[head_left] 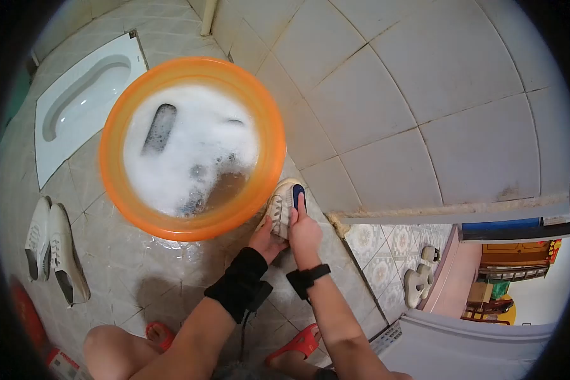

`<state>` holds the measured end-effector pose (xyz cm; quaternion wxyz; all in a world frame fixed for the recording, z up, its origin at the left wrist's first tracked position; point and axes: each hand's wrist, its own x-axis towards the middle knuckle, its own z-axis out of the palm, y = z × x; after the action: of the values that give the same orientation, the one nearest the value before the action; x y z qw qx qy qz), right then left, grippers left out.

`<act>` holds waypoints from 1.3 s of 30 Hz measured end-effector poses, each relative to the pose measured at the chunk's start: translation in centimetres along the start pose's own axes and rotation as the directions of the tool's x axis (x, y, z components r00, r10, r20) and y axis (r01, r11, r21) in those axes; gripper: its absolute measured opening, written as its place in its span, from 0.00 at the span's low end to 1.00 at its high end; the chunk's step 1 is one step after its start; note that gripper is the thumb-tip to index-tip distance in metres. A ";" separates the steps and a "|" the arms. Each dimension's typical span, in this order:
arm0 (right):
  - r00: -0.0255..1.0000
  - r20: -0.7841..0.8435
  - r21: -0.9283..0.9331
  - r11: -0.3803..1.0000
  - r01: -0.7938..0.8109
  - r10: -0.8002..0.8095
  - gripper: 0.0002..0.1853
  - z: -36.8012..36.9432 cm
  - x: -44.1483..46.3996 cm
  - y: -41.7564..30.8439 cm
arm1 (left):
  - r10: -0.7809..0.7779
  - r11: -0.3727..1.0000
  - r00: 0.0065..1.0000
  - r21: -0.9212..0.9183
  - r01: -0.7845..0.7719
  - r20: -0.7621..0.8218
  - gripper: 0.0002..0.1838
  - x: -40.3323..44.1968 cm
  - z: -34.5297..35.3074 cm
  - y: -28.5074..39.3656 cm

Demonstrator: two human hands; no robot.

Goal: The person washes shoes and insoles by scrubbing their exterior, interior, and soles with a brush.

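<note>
Just right of the orange basin [193, 233], my left hand [268, 242] is closed round a light-coloured lace-up shoe [277, 204]. My right hand [304, 235] grips a blue-backed brush [298, 194], its bristles against the side of the shoe. White foam [190, 139] fills most of the basin. A dark shoe sole [161, 128] pokes out of it, and murky water shows near the basin's lower right. Black bands are on both wrists.
A squat toilet [85, 95] is set in the floor at the upper left. Two pale shoes [62, 244] stand on the left floor tiles. The tiled wall [386, 101] rises on the right, above a doorway with more shoes [417, 285] beyond it. Red slippers [303, 344] are near the bottom.
</note>
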<state>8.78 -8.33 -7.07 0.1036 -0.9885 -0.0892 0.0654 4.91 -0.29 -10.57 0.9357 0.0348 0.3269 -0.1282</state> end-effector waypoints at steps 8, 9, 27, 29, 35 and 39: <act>0.997 0.057 -0.035 0.998 -0.055 0.057 0.25 0.2 -0.9 1.1 | -0.071 0.995 0.997 -0.067 0.074 0.042 0.24 1.2 -1.7 -1.3; 0.997 0.056 -0.027 0.998 -0.051 0.052 0.25 0.3 -1.0 0.8 | -0.064 0.996 0.997 -0.062 0.066 0.041 0.24 1.6 -2.1 -1.1; 0.985 0.118 -0.048 0.992 -0.121 0.126 0.25 -0.8 -1.2 1.8 | 0.109 0.919 0.974 0.355 -0.175 0.197 0.23 6.3 -6.1 -3.5; 0.987 0.079 -0.027 0.990 -0.139 0.141 0.25 0.2 0.0 2.0 | 0.122 0.962 0.974 0.220 -0.164 0.192 0.24 4.1 -3.5 -2.7; 0.975 0.172 -0.002 0.990 -0.139 0.138 0.24 -1.9 -5.3 0.0 | -0.045 0.998 0.994 -0.026 0.048 0.103 0.23 2.8 -2.4 -0.8; 0.993 0.073 0.013 0.995 -0.099 0.097 0.25 0.9 -1.7 2.7 | 0.197 -0.024 0.963 0.983 -0.182 0.184 0.26 1.1 -2.2 -0.8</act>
<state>7.47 -11.08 -8.31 0.1054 -0.9877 -0.0437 0.1071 4.23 -1.00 -12.97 0.6449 0.7267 0.1386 -0.1918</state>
